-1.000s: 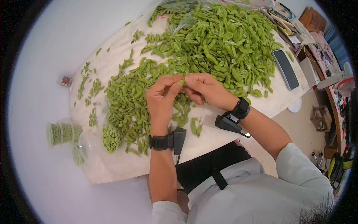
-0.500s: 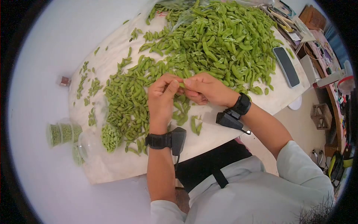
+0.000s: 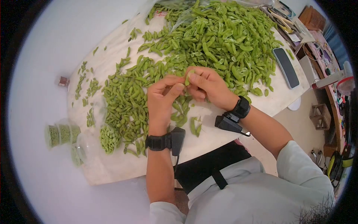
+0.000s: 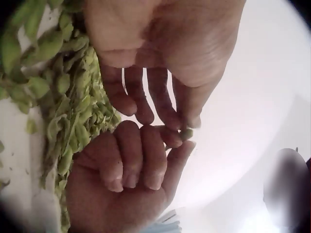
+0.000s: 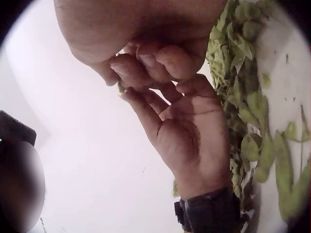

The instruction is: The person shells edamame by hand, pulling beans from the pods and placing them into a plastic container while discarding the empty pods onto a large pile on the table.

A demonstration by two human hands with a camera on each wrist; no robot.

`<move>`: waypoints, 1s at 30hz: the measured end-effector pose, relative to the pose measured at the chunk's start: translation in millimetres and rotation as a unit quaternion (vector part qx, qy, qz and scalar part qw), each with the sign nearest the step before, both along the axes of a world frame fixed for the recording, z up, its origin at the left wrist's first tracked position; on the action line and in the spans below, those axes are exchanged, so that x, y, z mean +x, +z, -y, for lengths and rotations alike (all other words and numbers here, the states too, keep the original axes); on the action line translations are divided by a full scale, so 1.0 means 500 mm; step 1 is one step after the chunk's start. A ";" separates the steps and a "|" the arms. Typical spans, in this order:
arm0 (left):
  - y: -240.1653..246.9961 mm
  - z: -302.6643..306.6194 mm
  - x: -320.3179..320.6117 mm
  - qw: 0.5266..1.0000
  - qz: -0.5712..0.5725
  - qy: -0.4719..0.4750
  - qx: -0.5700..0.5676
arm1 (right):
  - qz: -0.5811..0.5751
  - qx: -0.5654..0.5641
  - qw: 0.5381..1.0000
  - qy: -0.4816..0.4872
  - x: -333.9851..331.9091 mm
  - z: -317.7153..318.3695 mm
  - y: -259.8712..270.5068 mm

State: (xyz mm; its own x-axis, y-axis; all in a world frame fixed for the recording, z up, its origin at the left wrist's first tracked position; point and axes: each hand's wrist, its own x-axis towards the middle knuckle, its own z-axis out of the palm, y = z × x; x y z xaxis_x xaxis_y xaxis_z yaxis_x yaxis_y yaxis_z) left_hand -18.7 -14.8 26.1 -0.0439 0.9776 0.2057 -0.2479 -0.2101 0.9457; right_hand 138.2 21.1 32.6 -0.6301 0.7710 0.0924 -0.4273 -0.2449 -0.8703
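In the head view, a small green pod (image 3: 189,77) is pinched between the thumb and index finger of the right hand (image 3: 213,87). Beside it, the left hand (image 3: 162,98) has its thumb and index fingertips together at the pod's lower end. The left wrist view shows the pod (image 4: 187,134) between the fingertips of the left hand (image 4: 170,43) above and the right hand (image 4: 121,179) below. Mostly covered by fingers, the pod (image 5: 121,88) also appears in the right wrist view, where the right hand (image 5: 141,34) meets the left hand (image 5: 184,131).
A large heap of green pods (image 3: 223,41) lies behind the hands, with a smaller pile (image 3: 126,97) to the left. A container of shelled beans (image 3: 109,139) and lidded tubs (image 3: 64,134) stand at the left. A phone (image 3: 286,68) lies at the right edge.
The right hand has turned and risen slightly, lifting the pod into a more upright position. The left hand has dropped a little from its place half a second ago.
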 end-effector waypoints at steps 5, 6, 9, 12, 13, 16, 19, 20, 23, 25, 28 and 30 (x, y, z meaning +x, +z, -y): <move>-0.009 -0.007 -0.004 0.999 -0.022 0.029 -0.017 | 0.027 0.027 0.999 0.002 0.000 -0.007 -0.012; -0.006 -0.007 -0.004 0.998 -0.024 0.055 -0.025 | 0.045 0.038 0.998 0.017 0.001 -0.006 -0.012; 0.004 -0.008 -0.007 0.993 -0.007 0.115 -0.028 | 0.077 0.055 0.993 0.073 0.005 -0.003 -0.010; -0.002 -0.015 -0.018 0.989 0.005 0.145 0.016 | 0.068 0.056 0.989 0.121 0.006 0.003 -0.009; -0.007 -0.018 -0.018 0.987 -0.027 0.157 0.030 | 0.067 0.065 0.989 0.116 0.005 0.005 -0.004; 0.004 -0.014 -0.009 0.990 -0.028 0.138 0.027 | 0.089 0.082 0.990 0.072 0.007 0.007 0.009; 0.011 -0.008 -0.008 0.994 -0.033 0.078 0.071 | 0.093 0.087 0.992 0.025 0.010 0.002 0.018; 0.010 -0.008 -0.007 0.993 -0.042 0.056 0.096 | 0.089 0.087 0.992 0.011 0.012 0.001 0.018; 0.002 -0.006 0.000 0.987 -0.082 0.029 0.135 | 0.046 0.032 0.998 0.001 0.007 -0.006 0.000; -0.003 -0.006 -0.002 0.987 -0.087 0.054 0.126 | 0.024 0.014 1.000 -0.001 0.003 -0.006 -0.004; -0.002 -0.002 -0.005 0.989 -0.084 0.080 0.094 | 0.029 0.011 0.999 0.014 0.005 -0.009 -0.013; 0.001 0.000 -0.006 0.992 -0.073 0.087 0.061 | 0.044 0.025 0.998 0.029 0.006 -0.010 -0.011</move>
